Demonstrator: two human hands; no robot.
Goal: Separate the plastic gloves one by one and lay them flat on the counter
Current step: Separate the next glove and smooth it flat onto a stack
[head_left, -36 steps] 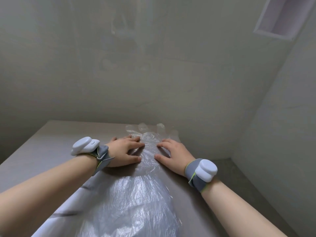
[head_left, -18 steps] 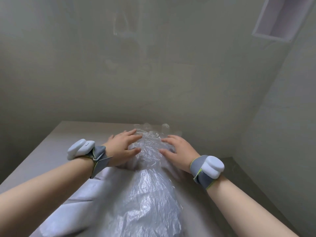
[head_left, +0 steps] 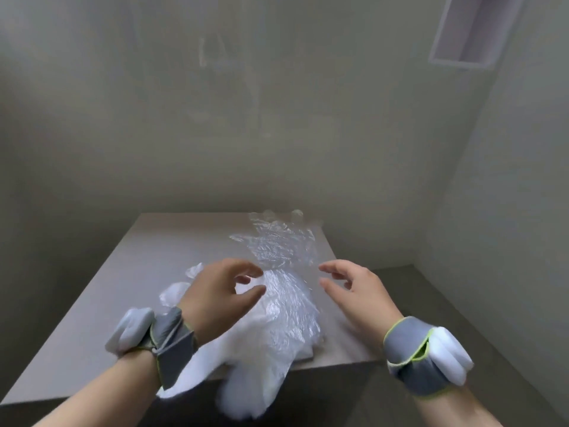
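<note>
A clear plastic glove [head_left: 277,241] lies flat on the grey counter [head_left: 92,318], its fingers pointing toward the back wall. Its cuff overlaps a crumpled pile of whitish plastic gloves [head_left: 277,328] that spills over the counter's front edge. My left hand [head_left: 218,294] hovers above the pile's left side, fingers loosely curled and holding nothing. My right hand [head_left: 354,291] hovers just right of the pile, fingers relaxed and spread, also holding nothing. Both wrists wear grey bands with white sensors.
The counter sits in a corner, with a grey wall behind and another on the right. A lower dark floor strip [head_left: 415,288] runs along the counter's right edge. A recessed white niche [head_left: 471,32] is high in the right wall.
Both hands have lifted off the flat glove and drawn back toward me. The view has pulled back, so the counter's front edge and the overhanging pile now show.
</note>
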